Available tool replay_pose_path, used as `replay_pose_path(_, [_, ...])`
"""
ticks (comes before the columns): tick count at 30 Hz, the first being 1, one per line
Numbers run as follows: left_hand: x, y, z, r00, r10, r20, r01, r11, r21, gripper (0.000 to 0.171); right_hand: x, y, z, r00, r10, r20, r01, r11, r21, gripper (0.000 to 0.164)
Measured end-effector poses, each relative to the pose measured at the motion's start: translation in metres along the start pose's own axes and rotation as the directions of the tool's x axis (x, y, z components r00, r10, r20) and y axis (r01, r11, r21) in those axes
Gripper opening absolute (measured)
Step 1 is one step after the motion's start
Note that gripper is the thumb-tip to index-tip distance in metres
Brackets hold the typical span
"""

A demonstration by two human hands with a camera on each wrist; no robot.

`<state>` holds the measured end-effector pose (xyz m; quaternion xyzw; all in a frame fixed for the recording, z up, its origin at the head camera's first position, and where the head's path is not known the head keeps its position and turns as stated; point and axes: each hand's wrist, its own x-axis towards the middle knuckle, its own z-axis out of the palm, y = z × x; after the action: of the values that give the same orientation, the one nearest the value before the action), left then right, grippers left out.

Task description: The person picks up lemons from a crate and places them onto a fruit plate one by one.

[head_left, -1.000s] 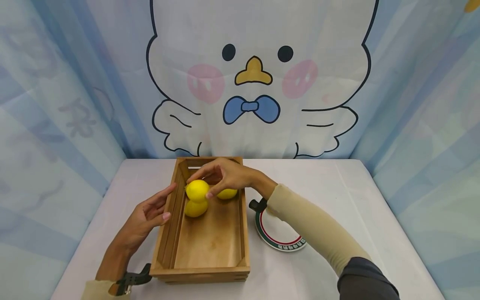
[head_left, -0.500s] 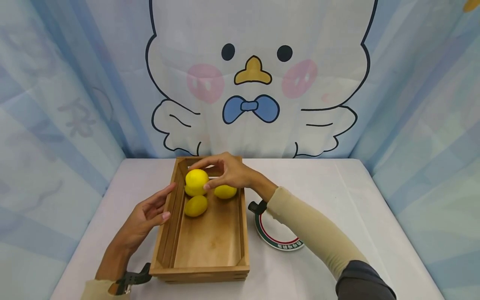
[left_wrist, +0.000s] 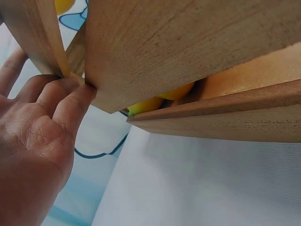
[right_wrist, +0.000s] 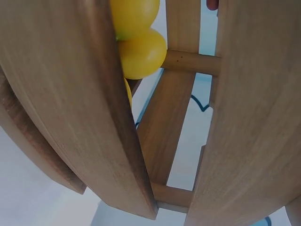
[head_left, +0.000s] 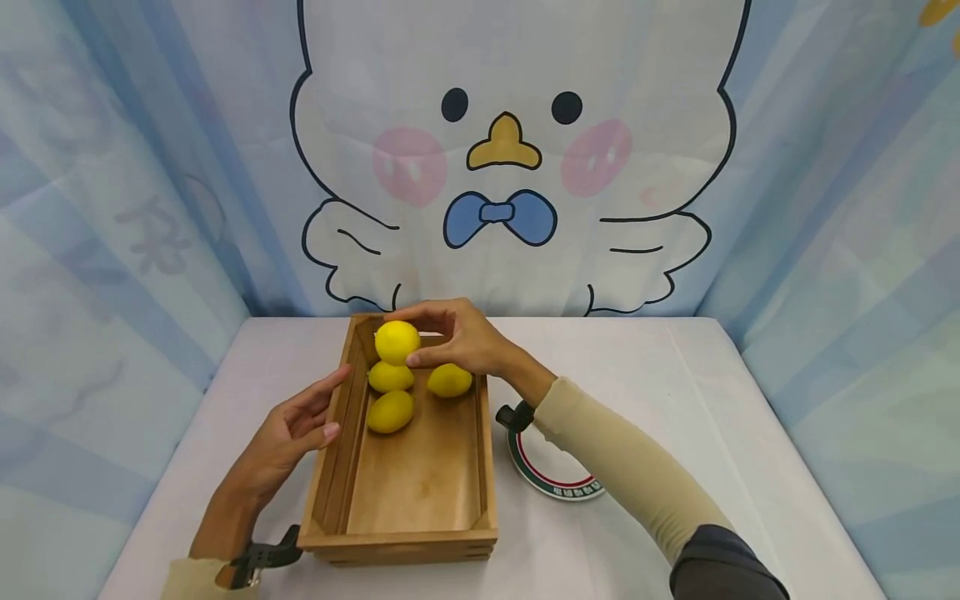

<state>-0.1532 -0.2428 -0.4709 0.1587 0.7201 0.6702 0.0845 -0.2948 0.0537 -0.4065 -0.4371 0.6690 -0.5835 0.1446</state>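
Observation:
My right hand (head_left: 467, 337) pinches a yellow lemon (head_left: 397, 342) between thumb and fingers, high at the back left of a slatted wooden crate (head_left: 420, 487). Below it in the head view, a second lemon (head_left: 390, 377) and a third lemon (head_left: 391, 412) lie along the crate's left side. Another lemon (head_left: 449, 381) sits by the right wall, under my right hand. My left hand (head_left: 288, 429) rests against the crate's left wall, its fingers loosely extended. In the left wrist view, its fingertips (left_wrist: 87, 92) touch the slats (left_wrist: 155, 52) at a gap.
A white plate (head_left: 558, 454) with a green and red rim lies right of the crate, partly under my right forearm. Black straps (head_left: 516, 416) circle both wrists. A white cloth (head_left: 637, 350) covers the table, with a cartoon-printed curtain (head_left: 510, 250) behind.
My right hand has lifted the pinched lemon up and back, away from the front-left lemon. The lemon beneath now shows separately. My left hand and the crate have stayed put.

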Motion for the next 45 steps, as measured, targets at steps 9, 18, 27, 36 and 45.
replay_pose_path(9, [0.001,0.0,0.0,1.0,0.0,0.003,0.0,1.0,-0.007,0.07,-0.005,-0.004,-0.002,0.998,-0.003,-0.07,0.004,1.0,0.022,0.054])
replay_pose_path(18, [0.0,0.001,0.0,1.0,0.001,0.001,-0.001,1.0,0.003,0.07,-0.013,-0.011,-0.005,0.988,-0.036,-0.149,0.041,0.999,0.026,0.051])
replay_pose_path(27, [0.0,0.0,0.0,1.0,0.009,0.001,-0.009,1.0,0.003,0.07,-0.022,-0.016,-0.008,0.976,-0.046,-0.211,0.056,0.998,0.041,0.053])
replay_pose_path(36, [-0.001,0.0,0.0,1.0,0.022,0.008,-0.022,1.0,-0.009,0.069,-0.034,-0.017,-0.013,0.958,-0.033,-0.284,0.051,0.997,0.057,0.055])
replay_pose_path(45, [0.0,0.001,0.0,1.0,0.02,0.004,-0.02,1.0,-0.009,0.069,-0.045,-0.016,-0.016,0.943,-0.066,-0.327,0.086,0.995,0.047,0.055])
